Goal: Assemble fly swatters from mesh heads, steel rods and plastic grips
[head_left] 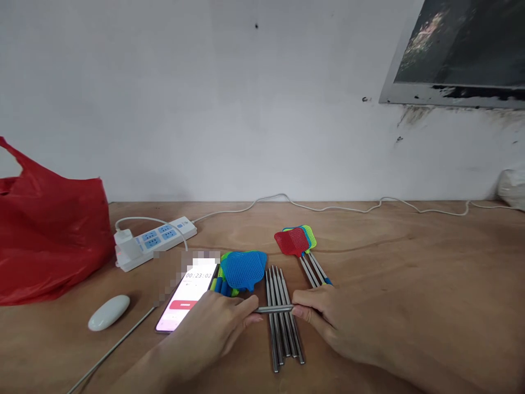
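My left hand and my right hand each pinch one end of a short metal rod, held crosswise just above a row of several metal rods lying side by side on the wooden table. Left of the rods lies a stack of loose swatter heads, a blue one on top. Behind my right hand lie assembled fly swatters with a red head on top of green and blue ones.
A phone showing a timer lies by my left hand. A white oval object, a thin metal rod, a white power strip with cable, and a red plastic bag sit to the left.
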`<state>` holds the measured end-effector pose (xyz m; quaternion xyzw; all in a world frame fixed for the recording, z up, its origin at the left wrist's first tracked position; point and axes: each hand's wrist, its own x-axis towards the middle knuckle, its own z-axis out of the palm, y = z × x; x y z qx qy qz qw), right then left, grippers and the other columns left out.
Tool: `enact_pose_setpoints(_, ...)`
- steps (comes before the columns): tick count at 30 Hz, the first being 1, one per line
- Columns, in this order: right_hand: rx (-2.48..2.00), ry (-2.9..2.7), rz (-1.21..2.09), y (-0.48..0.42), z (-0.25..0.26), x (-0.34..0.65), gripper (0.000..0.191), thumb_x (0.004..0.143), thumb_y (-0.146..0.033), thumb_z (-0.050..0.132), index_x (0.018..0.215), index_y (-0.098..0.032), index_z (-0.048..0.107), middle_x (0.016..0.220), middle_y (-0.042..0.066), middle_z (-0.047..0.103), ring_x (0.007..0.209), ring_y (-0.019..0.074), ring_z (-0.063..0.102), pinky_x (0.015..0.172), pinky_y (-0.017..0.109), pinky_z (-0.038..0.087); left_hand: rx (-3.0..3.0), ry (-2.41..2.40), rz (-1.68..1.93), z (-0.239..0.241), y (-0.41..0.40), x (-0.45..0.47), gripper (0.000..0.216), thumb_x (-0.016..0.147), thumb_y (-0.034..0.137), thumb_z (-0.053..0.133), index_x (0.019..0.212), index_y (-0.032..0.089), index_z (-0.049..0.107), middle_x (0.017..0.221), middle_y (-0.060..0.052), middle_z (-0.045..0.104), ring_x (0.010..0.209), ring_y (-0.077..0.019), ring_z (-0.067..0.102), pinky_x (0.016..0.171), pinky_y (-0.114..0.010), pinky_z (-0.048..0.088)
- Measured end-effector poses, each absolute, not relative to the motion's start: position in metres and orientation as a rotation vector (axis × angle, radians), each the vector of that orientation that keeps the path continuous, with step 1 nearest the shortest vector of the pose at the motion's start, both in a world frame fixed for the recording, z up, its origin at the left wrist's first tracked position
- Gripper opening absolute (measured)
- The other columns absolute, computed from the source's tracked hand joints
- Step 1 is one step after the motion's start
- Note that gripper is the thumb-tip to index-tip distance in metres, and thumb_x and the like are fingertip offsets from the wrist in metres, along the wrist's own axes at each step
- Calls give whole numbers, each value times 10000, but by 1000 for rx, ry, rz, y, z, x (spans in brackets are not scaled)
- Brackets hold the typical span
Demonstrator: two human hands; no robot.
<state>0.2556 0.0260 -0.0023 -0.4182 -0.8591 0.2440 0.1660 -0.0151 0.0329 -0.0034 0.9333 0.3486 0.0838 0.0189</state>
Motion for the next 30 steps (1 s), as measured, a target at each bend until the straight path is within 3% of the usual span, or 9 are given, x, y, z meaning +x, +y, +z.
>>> enact_pose_setpoints(5, -1280, -2356, 460, 30, -18, 288, 341, 1053, -351, 365, 751, -231, 466, 680, -10, 552, 611, 160, 503, 588, 288, 301, 2648, 1190, 331, -3, 32, -42, 438, 1094, 421, 273, 774, 237, 507, 579, 37, 552, 517, -173, 565, 521, -280, 268)
enact_pose_setpoints(9, -1245, -2311, 515, 28, -31, 297, 339, 1051, -340, 388, 755, -233, 512, 652, -14, 541, 591, 159, 503, 581, 295, 313, 2625, 1244, 317, -5, 28, -47, 432, 1084, 403, 268, 749, 237, 484, 572, 35, 518, 502, -175, 515, 525, -286, 259)
enact_pose_setpoints(14, -1221, -2300, 499, 19, -28, 294, 331, 1054, -363, 416, 776, -244, 548, 663, -15, 572, 588, 157, 508, 575, 297, 311, 2767, 1198, 185, 2, 21, -30, 389, 1093, 361, 235, 865, 241, 527, 626, 16, 591, 514, -208, 550, 516, -304, 244)
enact_pose_setpoints(18, -1173, -2388, 376, 10, -22, 290, 311, 1063, -336, 404, 791, -244, 525, 682, -16, 597, 579, 150, 532, 559, 284, 320, 2774, 1145, 143, 7, 16, -9, 318, 1095, 369, 276, 982, 244, 545, 760, -2, 687, 585, -221, 634, 516, -297, 271)
enact_pose_setpoints(21, -1077, -2449, 247, 4, -13, 284, 313, 1068, -281, 363, 781, -235, 480, 668, -11, 602, 549, 143, 525, 532, 275, 330, 2792, 1096, 114, 5, 15, 5, 343, 1097, 404, 276, 930, 244, 529, 780, -8, 698, 623, -231, 673, 519, -294, 287)
enact_pose_setpoints(25, -1012, -2479, 121, -2, -4, 278, 312, 1048, -215, 354, 746, -237, 428, 633, -5, 593, 512, 140, 511, 495, 271, 326, 2840, 1121, 160, -3, 16, 12, 402, 1105, 384, 225, 835, 243, 488, 706, -1, 676, 574, -222, 670, 490, -297, 254)
enact_pose_setpoints(30, -1048, -2509, 197, -4, -7, 279, 323, 1038, -211, 362, 719, -242, 402, 633, -5, 589, 528, 144, 525, 512, 274, 330, 2883, 1094, 226, -10, 12, 5, 396, 1103, 341, 204, 805, 246, 447, 644, 9, 647, 494, -205, 622, 476, -315, 202)
